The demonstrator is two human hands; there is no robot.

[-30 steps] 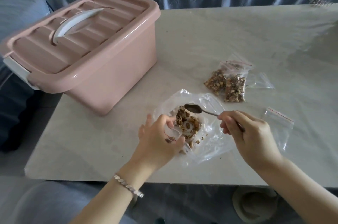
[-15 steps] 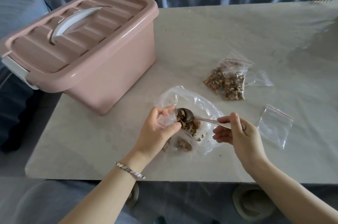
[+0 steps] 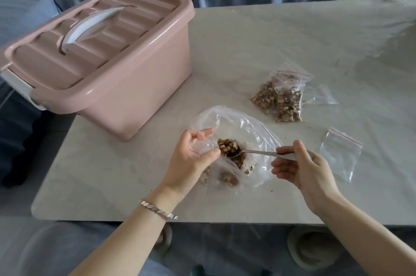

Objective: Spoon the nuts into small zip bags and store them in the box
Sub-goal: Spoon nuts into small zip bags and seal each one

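Beside the lidded box [image 3: 126, 86], left fingers [image 3: 203, 135] pinch a bag [image 3: 203, 146], right fingers [image 3: 284, 151] the spoon [image 3: 258, 152].

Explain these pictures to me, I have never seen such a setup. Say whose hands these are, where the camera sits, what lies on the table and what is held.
No machine here: a person works with bare hands, and every picture comes from one camera worn on their head, looking down. The left hand pinches a small zip bag open; the right hand holds a spoon heaped with nuts at its mouth. Under them lies a big clear bag with more nuts. On the table also sit a pink box, lid on, two filled bags and an empty zip bag.
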